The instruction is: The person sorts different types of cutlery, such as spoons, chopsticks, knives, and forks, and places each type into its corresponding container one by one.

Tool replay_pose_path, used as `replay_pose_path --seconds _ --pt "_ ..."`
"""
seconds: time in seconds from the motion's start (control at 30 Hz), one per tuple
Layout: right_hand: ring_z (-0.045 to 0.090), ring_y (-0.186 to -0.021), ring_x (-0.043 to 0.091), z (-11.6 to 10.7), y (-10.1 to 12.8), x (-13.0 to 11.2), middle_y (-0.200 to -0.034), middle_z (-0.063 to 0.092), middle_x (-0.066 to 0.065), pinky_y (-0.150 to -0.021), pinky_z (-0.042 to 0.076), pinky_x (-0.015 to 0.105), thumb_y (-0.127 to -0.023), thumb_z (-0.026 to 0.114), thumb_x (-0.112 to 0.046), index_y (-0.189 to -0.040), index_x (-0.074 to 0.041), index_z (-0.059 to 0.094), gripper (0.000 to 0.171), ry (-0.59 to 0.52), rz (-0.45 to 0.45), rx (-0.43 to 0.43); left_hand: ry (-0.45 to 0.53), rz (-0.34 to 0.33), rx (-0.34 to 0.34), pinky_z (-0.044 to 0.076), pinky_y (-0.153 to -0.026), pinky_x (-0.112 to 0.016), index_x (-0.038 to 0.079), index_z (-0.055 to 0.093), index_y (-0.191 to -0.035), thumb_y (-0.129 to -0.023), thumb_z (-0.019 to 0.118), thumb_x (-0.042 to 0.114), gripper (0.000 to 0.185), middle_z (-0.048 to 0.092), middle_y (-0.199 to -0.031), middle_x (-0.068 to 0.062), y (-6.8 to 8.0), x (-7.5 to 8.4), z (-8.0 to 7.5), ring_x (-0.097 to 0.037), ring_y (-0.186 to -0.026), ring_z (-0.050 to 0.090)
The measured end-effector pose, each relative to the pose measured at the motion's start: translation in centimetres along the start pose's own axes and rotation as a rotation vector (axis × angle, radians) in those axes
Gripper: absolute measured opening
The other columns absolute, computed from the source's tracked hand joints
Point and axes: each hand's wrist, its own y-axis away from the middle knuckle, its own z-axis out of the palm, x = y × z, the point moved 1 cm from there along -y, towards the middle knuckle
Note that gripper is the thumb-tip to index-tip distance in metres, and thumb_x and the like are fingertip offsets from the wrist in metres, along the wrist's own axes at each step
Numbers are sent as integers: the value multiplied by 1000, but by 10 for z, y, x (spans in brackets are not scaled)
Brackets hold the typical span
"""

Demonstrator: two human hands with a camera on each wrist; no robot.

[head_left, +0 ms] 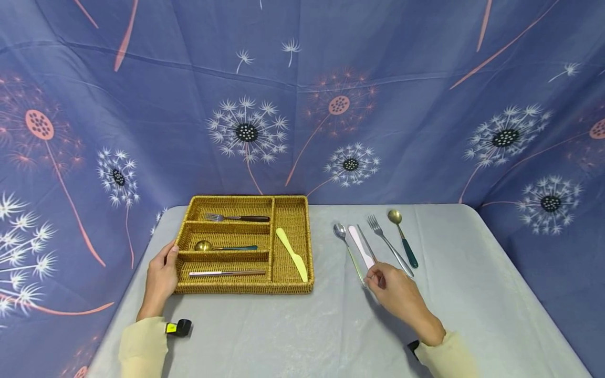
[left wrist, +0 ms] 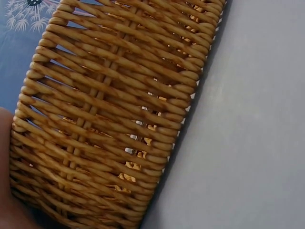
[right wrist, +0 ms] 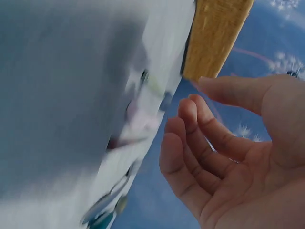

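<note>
The room is evenly and brightly lit, with soft light from above and no hard glare. On the table (head_left: 293, 336) shadows are faint: a thin one under the right hand (head_left: 394, 294) and a dark line along the near wall of the basket (head_left: 243, 287). The head view is sharp but bends at its edges, so the backdrop (head_left: 302, 94) curves left and right. The left wrist view shows the basket weave crisp and close. The right wrist view is smeared by motion: the cutlery (right wrist: 138, 119) is only streaks, the fingers (right wrist: 190, 143) clearer.
</note>
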Motion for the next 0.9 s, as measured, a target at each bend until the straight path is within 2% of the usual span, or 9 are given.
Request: replay_pose_path --seconds 0.17,0.27,0.4,0.6,0.77,0.9 --pt "52 -64 5 -17 -6 21 -73 61 -8 -51 41 25 -93 77 -3 -88 -11 71 11 47 10 63 7 -5 -8 23 -128 -65 4 41 -165 -119 33 41 60 37 -167 -28 1 -1 -1 -51 -157 28" --pt "54 -64 8 -29 -12 34 -73 63 -5 -51 42 29 -96 73 -6 -91 -9 72 6 75 51 77 10 -10 -17 23 -128 -66 4 39 -166 -119 33 42 61 36 -168 -28 2 -2 -1 -52 -157 27" --pt "55 -64 14 -45 -25 50 -76 63 -1 -51 42 33 -98 71 -11 -93 -9 71 5 105 108 63 9 -12 -14 23 -128 -65 5 39 -166 -119 33 42 61 36 -168 -27 1 -2 -1 -51 -157 27" --pt "56 -61 17 -64 -49 73 -84 69 6 -48 43 35 -98 73 -14 -101 -4 72 11 145 129 33 1 -6 -4 23 -128 -65 5 41 -165 -119 33 42 60 37 -168 -27 0 0 -1 -51 -157 28" --pt "61 -67 23 -71 -66 89 -91 71 15 -52 46 38 -97 69 -9 -106 3 72 15 154 150 -18 7 -14 -17 23 -128 -66 5 39 -166 -119 33 42 60 36 -168 -27 1 0 -1 -52 -157 27" --pt "64 -75 30 -71 -76 96 -95 70 19 -57 50 43 -98 69 -12 -107 4 71 19 154 182 -56 12 -16 -29 22 -128 -66 6 38 -167 -119 32 42 60 35 -169 -27 1 1 -1 -52 -157 26"
